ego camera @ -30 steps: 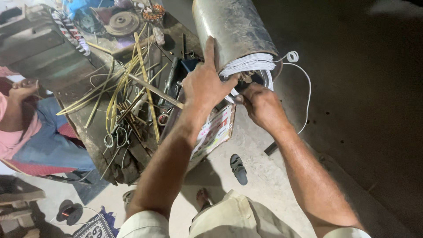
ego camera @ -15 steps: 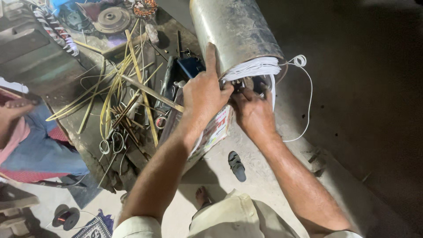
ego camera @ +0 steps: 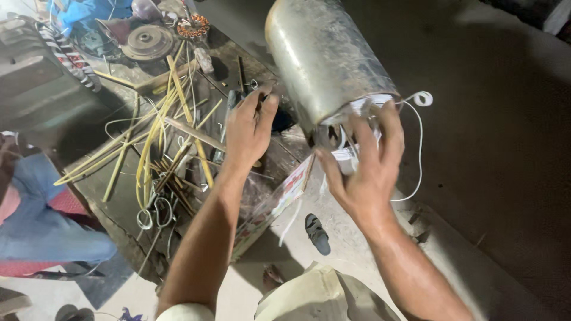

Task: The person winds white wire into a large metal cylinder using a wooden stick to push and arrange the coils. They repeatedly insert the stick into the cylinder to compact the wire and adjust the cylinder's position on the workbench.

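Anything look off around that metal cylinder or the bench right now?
Yes. A loose white cord trails from the open end of the metal cylinder, looping over the floor by the right hand. On the workbench, yellow sleeving strips lie scattered beside the left hand.

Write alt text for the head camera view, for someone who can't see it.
A person's right hand spreads open at the near end of a big metal cylinder where white cord loops out, while the left hand hovers open above a cluttered workbench. Yellow sticks and metal parts cover the bench; another person sits at the left edge.
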